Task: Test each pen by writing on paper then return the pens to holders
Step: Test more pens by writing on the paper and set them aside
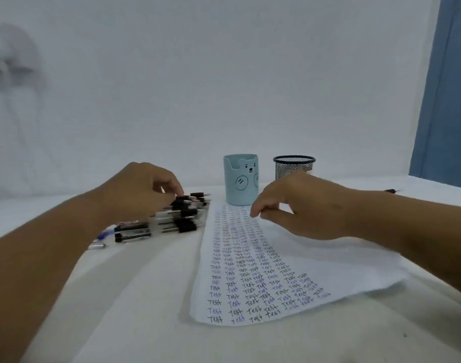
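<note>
Counting stuff here: two holders, one sheet of paper (263,271), and a heap of pens (169,218) too blurry and stacked for an exact number. The pens lie at 9 o'clock from the paper, on the white table (145,297). The left hand (143,189) curls down onto the far end of the heap; can't tell whether it's actually pinching one. The right hand (300,205) hovers over the paper's far end, fingers loosely curled, holding nothing, and covers the bottom of the mesh cup (294,166). The bear cup (240,179) sits at the paper's 12 o'clock. Can't see inside either one. The paper's packed with "Test" scribbles.
</note>
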The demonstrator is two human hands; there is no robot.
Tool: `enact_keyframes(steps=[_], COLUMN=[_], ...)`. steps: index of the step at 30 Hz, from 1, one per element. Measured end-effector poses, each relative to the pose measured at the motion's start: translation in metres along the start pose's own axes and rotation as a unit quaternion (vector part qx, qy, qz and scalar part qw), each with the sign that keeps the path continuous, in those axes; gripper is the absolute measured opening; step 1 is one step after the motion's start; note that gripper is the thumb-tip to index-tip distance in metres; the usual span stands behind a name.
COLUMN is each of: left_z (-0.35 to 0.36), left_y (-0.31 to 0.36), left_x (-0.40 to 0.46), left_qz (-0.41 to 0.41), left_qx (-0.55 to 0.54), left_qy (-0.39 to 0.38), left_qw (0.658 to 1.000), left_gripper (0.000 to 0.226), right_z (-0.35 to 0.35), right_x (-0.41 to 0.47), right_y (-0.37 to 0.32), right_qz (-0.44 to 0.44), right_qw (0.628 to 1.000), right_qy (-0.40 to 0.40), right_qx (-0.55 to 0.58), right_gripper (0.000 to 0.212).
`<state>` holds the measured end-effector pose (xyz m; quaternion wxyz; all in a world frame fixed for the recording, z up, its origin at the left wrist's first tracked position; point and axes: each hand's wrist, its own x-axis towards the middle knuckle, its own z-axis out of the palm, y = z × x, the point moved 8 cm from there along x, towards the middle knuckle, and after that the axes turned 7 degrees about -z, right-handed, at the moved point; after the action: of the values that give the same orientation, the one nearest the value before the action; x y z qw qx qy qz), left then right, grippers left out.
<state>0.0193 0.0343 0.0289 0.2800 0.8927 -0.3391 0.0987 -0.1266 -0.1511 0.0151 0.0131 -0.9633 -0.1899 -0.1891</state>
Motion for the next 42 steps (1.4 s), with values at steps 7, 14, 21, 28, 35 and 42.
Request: enact_keyframes(steps=[7,14,21,28,35,42], left_z=[-0.052,-0.046,-0.040,-0.035,-0.031,-0.067], left_y=[-0.097,-0.120,-0.126,-0.126,-0.116,-0.092], left_x=[-0.004,-0.020,-0.017,-0.013,-0.012,0.000], left_qz=[-0.171,-0.243,-0.249,-0.235,-0.219,-0.136], left_qx=[0.121,0.201,0.179,0.124,0.110,-0.026], left_qy=[-0.060,-0.204,-0.195,-0.168,-0.125,0.088], left_qw=[0.976,0.927,0.932,0.949,0.961,0.986], left_gripper=[0.029,0.022,0.018,0.010,0.007,0.016], right_z=[0.028,0.085,0.118,0.111,0.107,0.102], right_x=[0.027,0.023,0.048,0.042,0.029,0.015], right_y=[-0.059,-0.004,0.014,-0.001,0.026,-0.001], right_qz=[-0.050,-0.029,-0.015,-0.093,0.026,0.002], right_qw=[0.989,0.955,0.913,0.918,0.944,0.926], right_qy=[-0.131,-0.289,-0.404,-0.381,-0.315,-0.328], right_qx=[0.053,0.062,0.059,-0.050,0.089,0.185], right_gripper=[0.022,0.059,0.026,0.026,0.050,0.025])
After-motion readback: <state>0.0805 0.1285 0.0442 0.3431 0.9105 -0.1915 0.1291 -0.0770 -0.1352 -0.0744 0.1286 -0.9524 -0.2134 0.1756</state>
